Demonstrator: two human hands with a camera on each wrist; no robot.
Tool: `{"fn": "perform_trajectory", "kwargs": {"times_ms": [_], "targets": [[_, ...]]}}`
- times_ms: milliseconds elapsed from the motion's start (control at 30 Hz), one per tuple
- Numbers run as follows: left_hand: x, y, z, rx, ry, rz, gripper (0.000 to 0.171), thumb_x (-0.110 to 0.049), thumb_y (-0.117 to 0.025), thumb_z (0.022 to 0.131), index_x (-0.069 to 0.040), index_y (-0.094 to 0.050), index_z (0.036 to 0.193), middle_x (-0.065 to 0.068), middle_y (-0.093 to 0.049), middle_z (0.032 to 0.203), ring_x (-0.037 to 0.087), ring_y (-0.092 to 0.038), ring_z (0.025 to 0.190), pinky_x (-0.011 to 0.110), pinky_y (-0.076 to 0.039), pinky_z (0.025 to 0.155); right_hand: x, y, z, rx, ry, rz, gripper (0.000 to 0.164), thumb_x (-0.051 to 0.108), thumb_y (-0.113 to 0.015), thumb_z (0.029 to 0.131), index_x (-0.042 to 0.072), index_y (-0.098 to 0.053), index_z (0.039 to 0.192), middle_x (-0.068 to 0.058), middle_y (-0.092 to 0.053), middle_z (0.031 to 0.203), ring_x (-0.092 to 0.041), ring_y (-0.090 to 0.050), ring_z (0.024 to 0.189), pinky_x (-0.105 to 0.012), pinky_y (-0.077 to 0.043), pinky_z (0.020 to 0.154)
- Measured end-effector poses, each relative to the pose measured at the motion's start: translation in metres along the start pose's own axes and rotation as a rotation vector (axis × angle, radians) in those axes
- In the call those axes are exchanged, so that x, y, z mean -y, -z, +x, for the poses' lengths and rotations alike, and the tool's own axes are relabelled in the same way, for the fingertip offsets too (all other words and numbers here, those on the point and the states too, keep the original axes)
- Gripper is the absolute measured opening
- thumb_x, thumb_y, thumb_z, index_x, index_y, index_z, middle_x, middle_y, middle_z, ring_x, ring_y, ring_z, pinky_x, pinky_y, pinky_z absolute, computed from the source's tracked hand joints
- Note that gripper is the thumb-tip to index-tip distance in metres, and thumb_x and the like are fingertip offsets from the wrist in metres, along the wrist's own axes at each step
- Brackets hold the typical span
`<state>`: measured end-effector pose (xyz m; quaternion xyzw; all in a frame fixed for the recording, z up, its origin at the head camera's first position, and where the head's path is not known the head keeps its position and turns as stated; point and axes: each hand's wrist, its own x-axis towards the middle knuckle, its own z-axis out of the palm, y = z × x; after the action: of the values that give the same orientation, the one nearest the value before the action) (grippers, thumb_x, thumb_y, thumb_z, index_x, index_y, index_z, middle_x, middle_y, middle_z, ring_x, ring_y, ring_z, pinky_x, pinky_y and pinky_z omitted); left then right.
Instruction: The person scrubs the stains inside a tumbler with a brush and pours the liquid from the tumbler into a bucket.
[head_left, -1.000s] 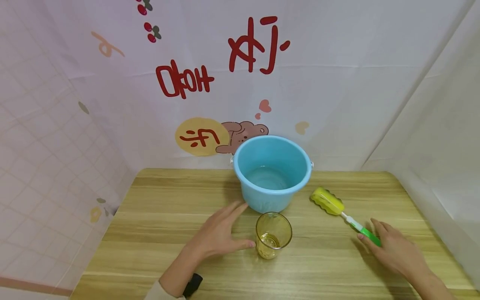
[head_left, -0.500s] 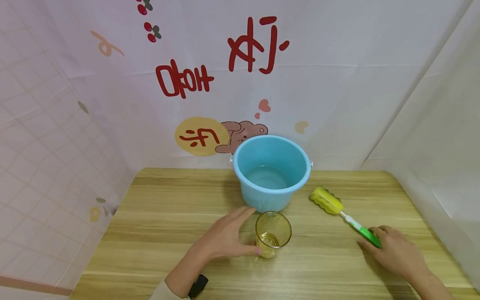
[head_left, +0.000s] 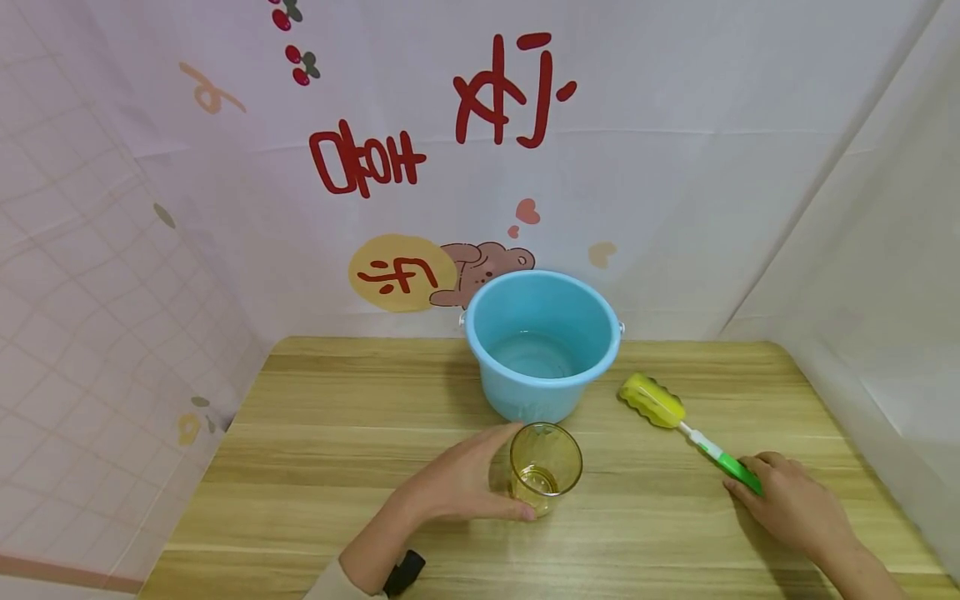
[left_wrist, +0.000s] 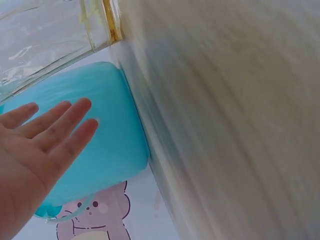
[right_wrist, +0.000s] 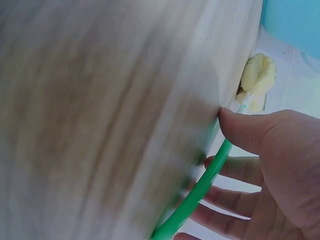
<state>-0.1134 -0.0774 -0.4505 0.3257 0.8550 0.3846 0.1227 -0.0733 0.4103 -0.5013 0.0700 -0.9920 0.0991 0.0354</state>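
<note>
A clear amber-tinted glass (head_left: 546, 471) stands upright on the table. My left hand (head_left: 465, 483) reaches round its left side, thumb at the lower front and fingers behind it near the rim. In the left wrist view the fingers (left_wrist: 65, 130) are spread and straight, a gap from the palm to the glass (left_wrist: 45, 45). A bottle brush with a yellow sponge head (head_left: 652, 402) and green handle (head_left: 741, 473) lies at the right. My right hand (head_left: 798, 508) is over the handle's end; in the right wrist view the handle (right_wrist: 200, 187) runs between thumb and loosely bent fingers, a firm grip not visible.
A light blue bucket (head_left: 542, 400) with some water in it stands right behind the glass, near the back wall. White printed cloth (head_left: 675, 208) hangs behind and beside the wood-patterned table (head_left: 337, 417).
My left hand has moved right, its thumb and fingers coming round the glass. The fingers of my right hand have bent closer round the brush handle. Glass, brush and bucket stay in place.
</note>
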Motion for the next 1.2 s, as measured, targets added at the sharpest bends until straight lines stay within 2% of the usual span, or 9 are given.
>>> {"fn": "perform_trajectory", "kwargs": {"times_ms": [67,167,300,467,600,700,900,1067,1200], "targets": [[0.001,-0.001,0.002,-0.003,-0.033,-0.044,0.105,-0.062,-0.089,0.076,-0.027,-0.037,0.16,-0.011,-0.048,0.154,0.01,-0.045,0.142,0.043,-0.038,0.119,0.001,0.0,0.0,-0.002,0.003,-0.003,0.041,0.027,-0.083,0.091,-0.008,-0.073,0.11,-0.025,-0.068,0.108,-0.047,-0.067,0.091,-0.059,-0.056,0.063],[0.002,-0.003,0.003,0.001,-0.044,-0.098,0.103,-0.053,-0.095,0.073,-0.03,-0.039,0.157,-0.013,-0.053,0.146,0.007,-0.048,0.137,0.041,-0.039,0.118,0.002,0.0,0.0,-0.009,0.004,-0.003,0.036,0.023,-0.084,0.09,-0.006,-0.074,0.107,-0.024,-0.069,0.107,-0.048,-0.067,0.092,-0.061,-0.056,0.064],[0.002,-0.006,0.004,0.003,-0.007,-0.132,0.103,-0.049,-0.097,0.072,-0.027,-0.042,0.155,-0.013,-0.055,0.142,0.006,-0.05,0.134,0.04,-0.04,0.117,0.003,-0.001,-0.002,-0.029,0.007,0.003,0.029,0.019,-0.084,0.089,-0.004,-0.075,0.105,-0.021,-0.07,0.105,-0.047,-0.068,0.091,-0.061,-0.056,0.063],[0.001,-0.006,0.004,-0.012,0.018,-0.129,0.103,-0.051,-0.097,0.071,-0.022,-0.043,0.154,-0.01,-0.056,0.142,0.008,-0.052,0.132,0.041,-0.042,0.115,0.005,0.001,-0.001,-0.042,0.007,0.013,0.026,0.018,-0.084,0.089,-0.003,-0.074,0.102,-0.017,-0.071,0.099,-0.041,-0.07,0.083,-0.056,-0.056,0.058],[-0.001,-0.005,0.004,-0.021,0.025,-0.136,0.104,-0.051,-0.097,0.069,-0.02,-0.044,0.153,-0.008,-0.055,0.142,0.009,-0.052,0.131,0.041,-0.042,0.115,0.005,0.006,0.0,0.033,-0.054,0.061,0.019,0.017,-0.076,0.096,-0.001,-0.071,0.1,-0.007,-0.064,0.083,-0.025,-0.059,0.066,-0.044,-0.048,0.049],[-0.001,-0.006,0.007,-0.014,0.002,-0.158,0.102,-0.047,-0.098,0.069,-0.021,-0.045,0.153,-0.01,-0.056,0.139,0.007,-0.054,0.128,0.037,-0.044,0.113,0.005,0.009,0.0,0.08,-0.094,0.083,0.02,0.017,-0.071,0.099,-0.002,-0.069,0.104,-0.001,-0.059,0.079,-0.019,-0.048,0.063,-0.036,-0.04,0.049],[-0.003,-0.008,0.012,-0.01,-0.018,-0.197,0.1,-0.043,-0.099,0.07,-0.022,-0.046,0.152,-0.01,-0.059,0.136,0.006,-0.056,0.124,0.034,-0.047,0.108,0.006,0.013,0.0,0.064,-0.097,0.1,0.031,0.018,-0.072,0.099,-0.008,-0.068,0.114,-0.003,-0.062,0.081,-0.02,-0.05,0.065,-0.038,-0.042,0.051],[-0.002,-0.009,0.015,-0.02,-0.014,-0.227,0.1,-0.045,-0.099,0.07,-0.018,-0.047,0.151,-0.006,-0.06,0.135,0.01,-0.058,0.123,0.034,-0.049,0.105,0.006,0.016,0.003,0.003,-0.075,0.121,0.03,0.014,-0.075,0.095,-0.01,-0.068,0.112,-0.006,-0.064,0.084,-0.022,-0.054,0.069,-0.044,-0.048,0.055],[-0.002,-0.011,0.016,-0.014,-0.021,-0.251,0.098,-0.044,-0.099,0.069,-0.018,-0.049,0.149,-0.003,-0.061,0.135,0.012,-0.059,0.122,0.031,-0.05,0.102,0.006,0.018,0.006,-0.01,-0.058,0.139,0.028,0.009,-0.074,0.093,-0.012,-0.067,0.11,-0.009,-0.065,0.085,-0.022,-0.054,0.07,-0.044,-0.049,0.057]]}}
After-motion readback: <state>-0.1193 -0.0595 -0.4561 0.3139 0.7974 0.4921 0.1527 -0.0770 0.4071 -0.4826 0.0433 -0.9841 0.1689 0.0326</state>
